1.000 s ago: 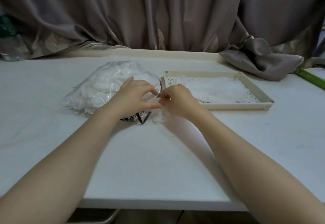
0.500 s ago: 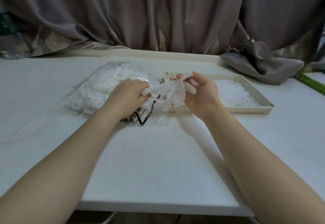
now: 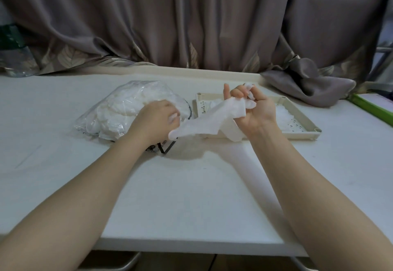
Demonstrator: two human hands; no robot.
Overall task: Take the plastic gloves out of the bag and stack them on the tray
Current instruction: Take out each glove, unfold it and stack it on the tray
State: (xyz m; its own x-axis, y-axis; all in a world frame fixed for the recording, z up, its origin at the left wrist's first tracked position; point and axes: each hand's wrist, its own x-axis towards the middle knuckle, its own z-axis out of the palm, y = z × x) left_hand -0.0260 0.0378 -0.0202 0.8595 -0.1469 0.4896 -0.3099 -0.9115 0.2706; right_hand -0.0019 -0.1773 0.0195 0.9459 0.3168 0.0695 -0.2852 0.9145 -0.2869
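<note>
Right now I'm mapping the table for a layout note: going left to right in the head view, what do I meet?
Bag → left hand → glove → right hand → tray → green-edged thing.

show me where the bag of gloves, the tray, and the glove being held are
bag of gloves [image 3: 119,111], head view, clear plastic side.
tray [image 3: 297,135], head view, bare front rim.
held glove [image 3: 204,124], head view, stretched middle.

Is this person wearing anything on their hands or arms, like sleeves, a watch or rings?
No. Both forearms are bare from the bottom edge of the picture up to the wrists, with no sleeve showing. The left hand and the right hand are bare too: no glove worn, no watch or bracelet at either wrist. No ring is visible, though some fingers are partly hidden.
</note>
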